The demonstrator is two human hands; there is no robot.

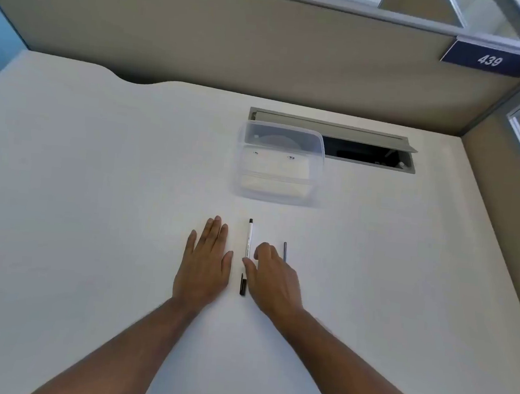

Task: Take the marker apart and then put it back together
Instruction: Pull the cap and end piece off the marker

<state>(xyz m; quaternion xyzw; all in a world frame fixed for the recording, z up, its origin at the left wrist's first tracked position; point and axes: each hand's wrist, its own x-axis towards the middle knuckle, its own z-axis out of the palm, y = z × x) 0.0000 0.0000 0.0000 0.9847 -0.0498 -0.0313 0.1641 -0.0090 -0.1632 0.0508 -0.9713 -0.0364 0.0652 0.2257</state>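
Note:
The marker lies in pieces on the white desk (96,182). Its white barrel (248,238) with a black end points away from me, between my hands. A black cap (242,285) rests nearer to me, just left of my right hand. A thin grey rod (284,251) lies to the right, partly hidden behind my right hand's fingers. My left hand (204,264) is flat on the desk, fingers together, holding nothing. My right hand (272,279) hovers low with curled fingers, its thumb tip touching the barrel's near end.
A clear plastic box (279,164) stands beyond the marker parts. Behind it is an open cable hatch (367,146) in the desk. Beige partition walls (235,37) close the back and right; a sign reads 439.

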